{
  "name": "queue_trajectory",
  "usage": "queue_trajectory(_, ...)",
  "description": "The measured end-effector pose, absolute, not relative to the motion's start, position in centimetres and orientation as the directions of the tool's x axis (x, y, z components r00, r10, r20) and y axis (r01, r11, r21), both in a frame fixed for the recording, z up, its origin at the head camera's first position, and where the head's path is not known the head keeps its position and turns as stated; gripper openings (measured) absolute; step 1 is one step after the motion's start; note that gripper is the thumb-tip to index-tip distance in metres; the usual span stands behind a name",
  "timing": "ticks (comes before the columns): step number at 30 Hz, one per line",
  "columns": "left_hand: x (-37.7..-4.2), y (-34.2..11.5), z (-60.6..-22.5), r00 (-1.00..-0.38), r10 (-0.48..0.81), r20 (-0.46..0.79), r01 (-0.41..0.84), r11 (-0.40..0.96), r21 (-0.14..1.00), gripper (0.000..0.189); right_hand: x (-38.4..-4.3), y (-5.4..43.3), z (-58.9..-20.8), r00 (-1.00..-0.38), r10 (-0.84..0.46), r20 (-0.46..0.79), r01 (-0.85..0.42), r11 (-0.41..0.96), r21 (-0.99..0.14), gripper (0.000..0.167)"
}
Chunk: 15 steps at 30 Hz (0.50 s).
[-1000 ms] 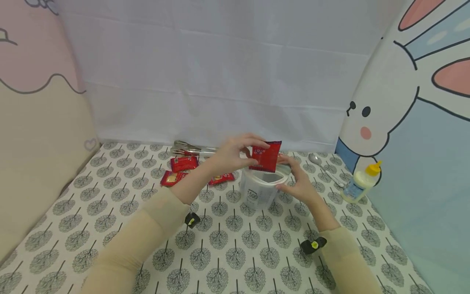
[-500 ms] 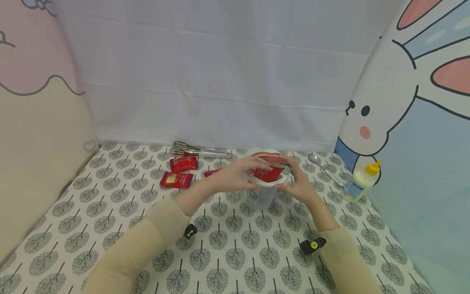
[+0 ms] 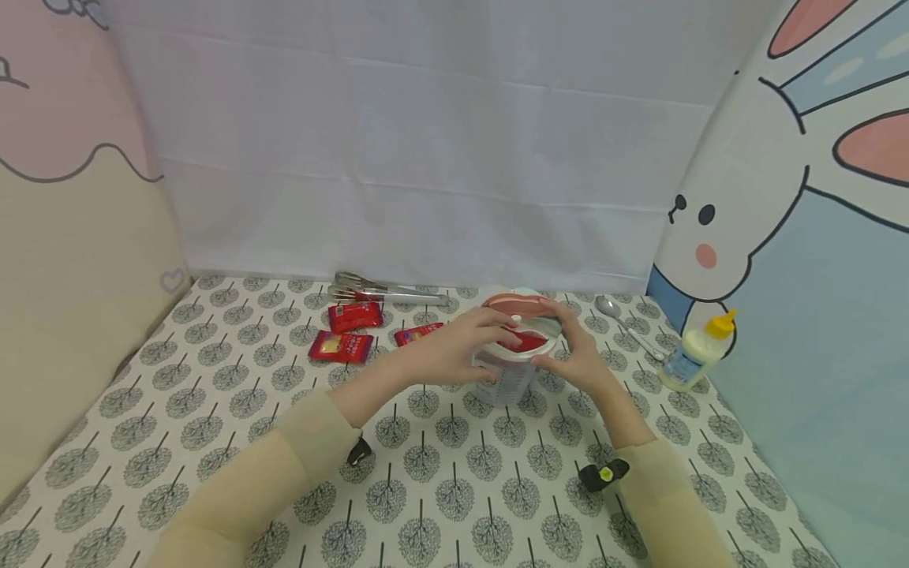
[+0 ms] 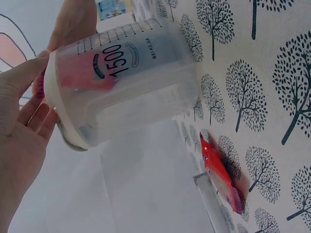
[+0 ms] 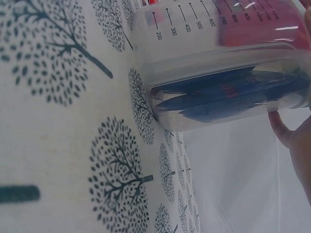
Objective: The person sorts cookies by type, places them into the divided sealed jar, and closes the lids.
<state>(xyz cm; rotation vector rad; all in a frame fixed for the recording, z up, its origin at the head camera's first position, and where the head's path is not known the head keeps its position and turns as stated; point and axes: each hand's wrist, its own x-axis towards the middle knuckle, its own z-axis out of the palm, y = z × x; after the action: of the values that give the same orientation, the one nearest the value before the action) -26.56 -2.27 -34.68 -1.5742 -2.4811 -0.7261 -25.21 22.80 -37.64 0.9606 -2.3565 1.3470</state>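
A translucent plastic storage canister [image 3: 500, 386], printed 1500, stands on the cloth with its hinged lid [image 3: 517, 304] raised behind the mouth. My left hand [image 3: 458, 347] is at the mouth and holds a red snack packet [image 4: 87, 73], most of which shows through the wall below the rim. The packet's top edge pokes out between thumb and fingers in the left wrist view. My right hand [image 3: 575, 347] grips the rim on the right side, thumb on the near edge. Through the wall in the right wrist view, a dark blue shiny shape [image 5: 223, 94] shows.
Several more red packets [image 3: 355, 315] lie left of the canister, beside metal tongs [image 3: 412, 296] and a whisk-like metal end [image 3: 348, 288]. To the right are a spoon [image 3: 628, 325] and a yellow-capped squeeze bottle [image 3: 699, 351]. A white curtain [image 3: 426, 158] hangs behind.
My left hand has brought the red packet down from above the mouth into the canister, most of it now inside. My right hand stays at the rim.
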Motion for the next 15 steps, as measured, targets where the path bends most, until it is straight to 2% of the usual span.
queue_trajectory(7,-26.1,-6.7,-33.1,-0.573,0.752,0.325,0.786,0.393,0.477,0.064,-25.3,22.7,-37.7,-0.740,-0.411,0.532,-0.668,0.359,-0.651,0.087)
queue_trajectory(15,-27.2,-14.0,-34.2,-0.714,0.674,0.189,0.647,0.531,0.547,0.081,-25.4,22.8,-37.8,-0.717,-0.414,0.561,-0.693,0.340,-0.635,0.088)
